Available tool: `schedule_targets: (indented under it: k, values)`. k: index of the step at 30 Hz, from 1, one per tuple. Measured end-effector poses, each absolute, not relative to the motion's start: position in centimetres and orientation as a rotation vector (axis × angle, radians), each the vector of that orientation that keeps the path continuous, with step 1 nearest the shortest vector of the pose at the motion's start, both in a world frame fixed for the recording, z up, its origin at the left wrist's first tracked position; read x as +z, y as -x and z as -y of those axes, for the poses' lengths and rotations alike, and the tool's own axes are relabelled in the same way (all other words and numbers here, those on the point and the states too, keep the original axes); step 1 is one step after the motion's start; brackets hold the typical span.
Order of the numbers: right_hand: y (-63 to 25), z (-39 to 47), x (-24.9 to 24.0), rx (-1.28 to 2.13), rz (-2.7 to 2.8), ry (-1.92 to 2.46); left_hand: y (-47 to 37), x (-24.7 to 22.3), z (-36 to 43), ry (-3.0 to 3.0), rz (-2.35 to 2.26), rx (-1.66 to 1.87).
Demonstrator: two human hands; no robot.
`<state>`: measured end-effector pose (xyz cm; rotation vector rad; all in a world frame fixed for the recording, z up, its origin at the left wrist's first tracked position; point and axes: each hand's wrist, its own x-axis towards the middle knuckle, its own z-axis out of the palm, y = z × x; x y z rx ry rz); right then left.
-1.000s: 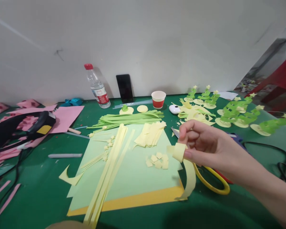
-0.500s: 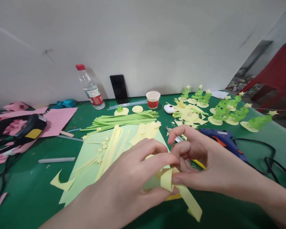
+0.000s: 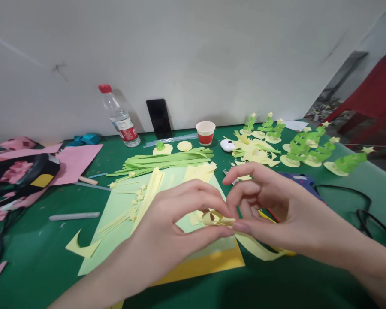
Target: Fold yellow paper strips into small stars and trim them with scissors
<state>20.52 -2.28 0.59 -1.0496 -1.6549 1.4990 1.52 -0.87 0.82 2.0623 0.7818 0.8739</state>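
Note:
A pale yellow paper strip point(image 3: 255, 248) is looped and folded at one end, its long tail hanging to the right. My left hand point(image 3: 183, 223) pinches the looped end between thumb and fingers. From the other side my right hand point(image 3: 263, 206) grips the strip at the fold, its thumb tip nearly meeting the left thumb. Below the hands lie light green sheets point(image 3: 116, 240) over a yellow sheet point(image 3: 206, 266). More yellow strips point(image 3: 149, 193) and small folded paper stars point(image 3: 138, 199) rest on the green sheet.
Green paper strips point(image 3: 167, 161), a paper cup point(image 3: 206, 133), a bottle point(image 3: 124, 124) and a phone point(image 3: 159, 118) are at the back. Yellow scraps point(image 3: 255, 150) and green spiral paper trees point(image 3: 297, 150) stand right. A blue glue gun point(image 3: 300, 182) with a cord lies behind my right hand.
Both hands have turned and risen slightly, uncovering more of the yellow sheet. The strip's loop now points left, and its tail has swung up to the right.

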Motion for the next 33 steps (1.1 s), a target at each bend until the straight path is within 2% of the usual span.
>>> schedule_targets:
  k: [10, 16, 23, 33]
  values:
    - [-20.5, 2.4, 0.9, 1.026, 1.970, 1.181, -1.8, 1.2, 0.6, -1.703, -0.932, 0.855]
    - [-20.6, 2.5, 1.1, 1.088, 1.983, 1.196, -1.4, 1.3, 0.0, -1.390, -0.879, 0.771]
    - [-20.6, 2.3, 1.0, 1.126, 1.958, 1.198, -1.4, 1.2, -0.2, -1.580, -0.870, 0.755]
    - [-20.9, 2.5, 1.2, 1.033, 2.031, 1.261, -1.2, 1.4, -0.6, -1.305, -0.846, 0.687]
